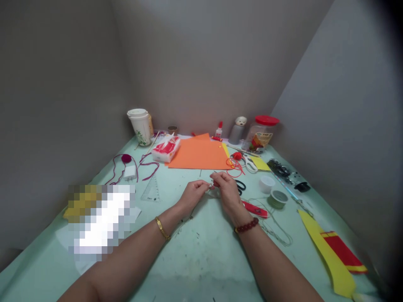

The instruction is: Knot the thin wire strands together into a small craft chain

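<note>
My left hand point(194, 193) and my right hand point(227, 191) meet over the middle of the table, both with fingers closed in a pinch. Between their fingertips is a small light-coloured piece with a bit of red by the right fingers, too small to name. A thin cord point(182, 224) shows on the table below my left hand. Just past my right hand lie black-handled scissors point(241, 186), partly hidden by it. A flat red object point(255, 209) rests beside my right wrist, close to loose pale green cord point(277, 235).
Orange sheets point(198, 154) and a tissue pack point(166, 148) lie at the back. Left are a white cup point(140, 128), purple yarn point(126, 158) and a clear set square point(151, 191). Right are white-handled scissors point(251, 165), small tubs point(277, 199), a red-lidded jar point(260, 134) and yellow strips point(329, 256).
</note>
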